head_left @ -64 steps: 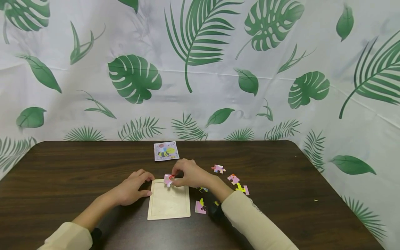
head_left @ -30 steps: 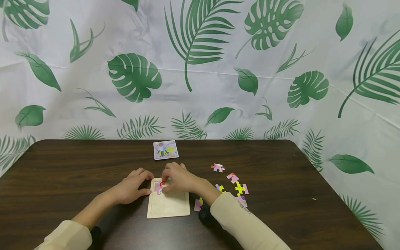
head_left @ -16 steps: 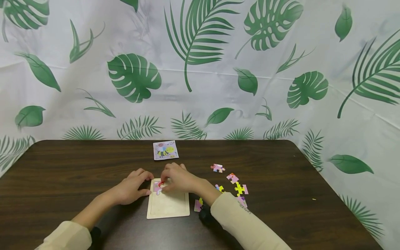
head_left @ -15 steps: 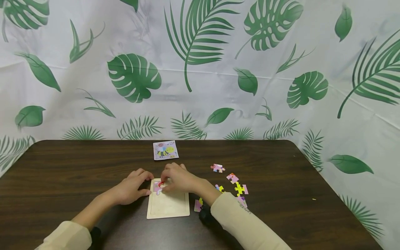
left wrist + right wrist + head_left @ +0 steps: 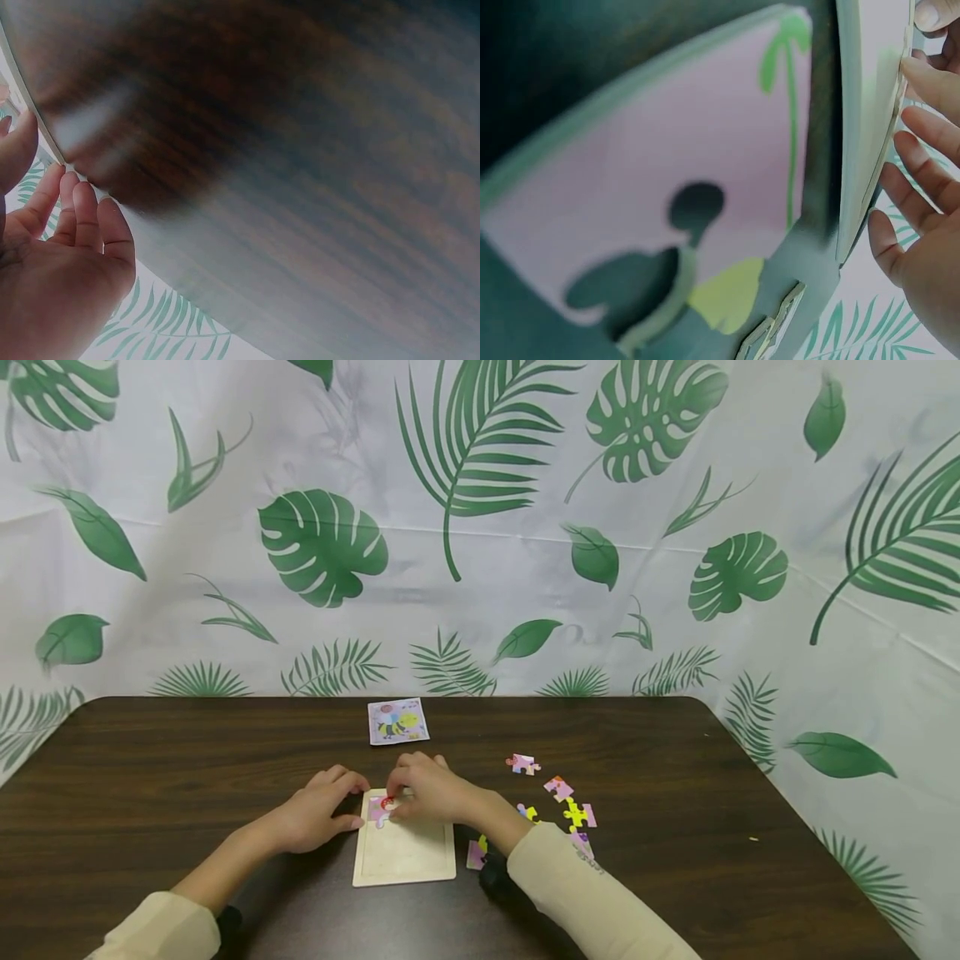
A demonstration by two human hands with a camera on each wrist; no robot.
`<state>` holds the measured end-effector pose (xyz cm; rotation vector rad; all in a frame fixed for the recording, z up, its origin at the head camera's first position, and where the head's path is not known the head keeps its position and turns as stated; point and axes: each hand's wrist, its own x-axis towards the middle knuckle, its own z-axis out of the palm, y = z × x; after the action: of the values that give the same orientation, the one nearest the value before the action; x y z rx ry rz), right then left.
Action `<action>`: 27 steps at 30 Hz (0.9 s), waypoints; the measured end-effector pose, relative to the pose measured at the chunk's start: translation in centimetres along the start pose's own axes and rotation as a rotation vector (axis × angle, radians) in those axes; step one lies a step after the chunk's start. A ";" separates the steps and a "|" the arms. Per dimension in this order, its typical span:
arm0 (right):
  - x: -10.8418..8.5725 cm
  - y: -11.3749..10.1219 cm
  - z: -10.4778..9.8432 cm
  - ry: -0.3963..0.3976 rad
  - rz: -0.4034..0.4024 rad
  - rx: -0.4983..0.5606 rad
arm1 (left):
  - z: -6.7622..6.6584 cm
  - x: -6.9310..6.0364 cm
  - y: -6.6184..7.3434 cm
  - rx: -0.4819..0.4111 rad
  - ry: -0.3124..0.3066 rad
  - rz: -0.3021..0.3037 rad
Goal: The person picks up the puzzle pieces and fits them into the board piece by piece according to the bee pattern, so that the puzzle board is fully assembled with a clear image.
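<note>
Far L: dark wood-grain table [image 5: 150, 777] runs full width. Cream L sleeve [image 5: 161, 931] comes up from the bottom edge, black band [image 5: 230, 917] at the wrist. L hand [image 5: 318, 812] next: thumb & fingers apart, loosely bent, tips touching L edge of the pale tray [image 5: 405, 858]; holds nothing. Tray lies flat, mostly bare inside. Pink/red pc [image 5: 377, 811] is in its far L corner; can't tell if fully seated. Bee card [image 5: 398, 722] lies flat beyond the tray, apart from it. R hand [image 5: 427, 789] reaches over the tray from the R, thumb & index narrow, pinching the pink/red pc; other fingers partly hidden in head view.

Just R of tray: pink/yellow pc [image 5: 476, 853], flat on table, partly hidden by black wrist gear [image 5: 495, 877]. Then pink pc w/ red edge [image 5: 522, 764] farther back, blue/yellow pc [image 5: 528, 812] half behind the forearm, pink/orange pc [image 5: 558, 788], yellow/pink pc [image 5: 579, 813] just nearer, & pink/purple pc [image 5: 582, 843] partly behind R sleeve [image 5: 592, 893]. Far R: white backdrop w/ green leaves [image 5: 843, 756], continuing behind the table.
</note>
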<state>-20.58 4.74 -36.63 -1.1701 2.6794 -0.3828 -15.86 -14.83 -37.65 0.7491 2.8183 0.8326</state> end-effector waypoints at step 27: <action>-2.8 3.5 -3.2 0.021 -0.020 0.166 | 0.0 0.0 0.1 0.018 0.004 -0.003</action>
<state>-22.01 9.66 -34.43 -1.1508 2.5962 -0.6115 -15.82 -14.70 -37.60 0.7465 2.8340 0.8101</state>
